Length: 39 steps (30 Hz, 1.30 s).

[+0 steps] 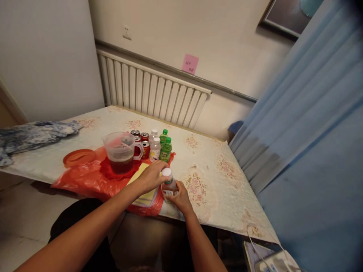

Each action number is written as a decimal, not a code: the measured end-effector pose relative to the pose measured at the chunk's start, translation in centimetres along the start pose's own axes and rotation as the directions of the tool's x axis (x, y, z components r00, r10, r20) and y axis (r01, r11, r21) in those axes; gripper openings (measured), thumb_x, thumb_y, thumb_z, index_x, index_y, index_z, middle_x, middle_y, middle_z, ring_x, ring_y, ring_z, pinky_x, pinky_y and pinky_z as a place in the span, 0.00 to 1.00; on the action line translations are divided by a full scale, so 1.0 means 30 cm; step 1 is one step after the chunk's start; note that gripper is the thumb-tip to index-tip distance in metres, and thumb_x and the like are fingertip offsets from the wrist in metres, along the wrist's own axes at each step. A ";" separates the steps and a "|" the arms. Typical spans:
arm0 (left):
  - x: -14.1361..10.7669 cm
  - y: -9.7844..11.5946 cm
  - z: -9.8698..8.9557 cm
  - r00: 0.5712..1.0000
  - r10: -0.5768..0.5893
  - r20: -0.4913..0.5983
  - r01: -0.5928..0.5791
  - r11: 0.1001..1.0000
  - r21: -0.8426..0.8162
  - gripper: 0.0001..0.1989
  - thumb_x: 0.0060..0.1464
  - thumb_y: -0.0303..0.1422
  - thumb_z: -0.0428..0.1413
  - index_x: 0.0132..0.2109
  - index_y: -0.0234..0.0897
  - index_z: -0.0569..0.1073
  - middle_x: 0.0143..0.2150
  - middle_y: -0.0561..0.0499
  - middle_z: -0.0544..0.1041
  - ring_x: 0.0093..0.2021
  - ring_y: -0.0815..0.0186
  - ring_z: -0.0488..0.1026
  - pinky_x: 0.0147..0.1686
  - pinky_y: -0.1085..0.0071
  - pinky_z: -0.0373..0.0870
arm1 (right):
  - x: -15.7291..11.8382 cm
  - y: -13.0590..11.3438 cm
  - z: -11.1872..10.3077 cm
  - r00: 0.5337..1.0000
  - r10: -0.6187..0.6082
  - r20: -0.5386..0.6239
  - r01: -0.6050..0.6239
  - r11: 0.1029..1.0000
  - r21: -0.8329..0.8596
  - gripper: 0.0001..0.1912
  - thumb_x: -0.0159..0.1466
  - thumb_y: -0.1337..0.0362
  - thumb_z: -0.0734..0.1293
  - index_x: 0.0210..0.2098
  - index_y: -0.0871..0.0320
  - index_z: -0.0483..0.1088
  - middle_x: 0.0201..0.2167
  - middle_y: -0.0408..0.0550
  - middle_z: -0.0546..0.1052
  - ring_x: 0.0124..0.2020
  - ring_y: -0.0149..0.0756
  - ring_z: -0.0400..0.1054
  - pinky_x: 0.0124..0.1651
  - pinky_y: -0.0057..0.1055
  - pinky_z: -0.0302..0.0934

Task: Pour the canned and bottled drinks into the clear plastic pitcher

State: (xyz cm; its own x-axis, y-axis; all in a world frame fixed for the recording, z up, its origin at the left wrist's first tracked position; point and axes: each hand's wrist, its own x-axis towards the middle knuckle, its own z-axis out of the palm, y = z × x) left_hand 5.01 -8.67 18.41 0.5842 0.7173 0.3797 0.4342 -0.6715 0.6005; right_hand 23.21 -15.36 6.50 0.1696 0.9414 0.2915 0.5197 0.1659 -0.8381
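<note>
A clear plastic drink bottle (168,184) with a white cap stands upright near the front edge of the bed-like surface. My right hand (182,199) wraps round its body from the right, thumb across the label. From the left, my left hand (153,176) is closed at the cap and neck, thumb in front and fingers behind. Under my left wrist lie yellow sheets (146,197) on a red plastic bag (85,177). To the left, a clear pitcher (116,149) with dark liquid stands in a red dish (132,170).
Behind my hands stand red cans (145,149), white-capped bottles (154,151) and green bottles (165,152). An orange lid (78,156) lies left of the pitcher. Patterned cloth (36,136) is at far left, a blue curtain (306,132) at right, a power strip (275,263) at lower right.
</note>
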 end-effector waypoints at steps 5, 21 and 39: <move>-0.007 -0.042 -0.005 0.990 0.125 0.065 -0.121 0.991 -0.063 0.23 0.54 0.34 0.57 0.58 0.38 0.72 0.56 0.42 0.75 0.57 0.53 0.67 0.58 0.57 0.61 | 0.000 0.004 0.000 1.000 0.017 0.008 -0.018 1.000 0.018 0.27 0.46 0.65 0.77 0.46 0.56 0.72 0.41 0.45 0.75 0.42 0.41 0.70 0.47 0.35 0.65; -0.002 -0.043 -0.019 0.994 0.110 0.015 -0.109 0.992 -0.063 0.14 0.57 0.34 0.53 0.49 0.37 0.75 0.45 0.45 0.73 0.49 0.57 0.68 0.52 0.61 0.65 | -0.003 0.008 0.008 1.000 0.011 -0.015 -0.012 1.000 -0.010 0.28 0.46 0.63 0.77 0.47 0.56 0.72 0.41 0.46 0.75 0.43 0.42 0.70 0.47 0.36 0.66; -0.129 -0.356 0.135 0.838 -0.518 0.175 0.408 0.379 -0.831 0.22 0.40 0.44 0.66 0.40 0.34 0.72 0.29 0.55 0.71 0.29 0.69 0.69 0.34 0.71 0.66 | 0.052 -0.062 -0.017 0.997 0.077 0.008 -0.077 0.997 0.020 0.27 0.46 0.69 0.76 0.46 0.53 0.74 0.42 0.47 0.76 0.45 0.47 0.72 0.49 0.40 0.67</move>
State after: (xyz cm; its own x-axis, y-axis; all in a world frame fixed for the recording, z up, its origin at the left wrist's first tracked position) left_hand 0.90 -5.03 7.67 0.3845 0.9158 -0.1159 -0.1665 0.1923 0.9671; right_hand 22.95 -14.36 8.75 0.2021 0.9538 0.2225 0.4881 0.0989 -0.8672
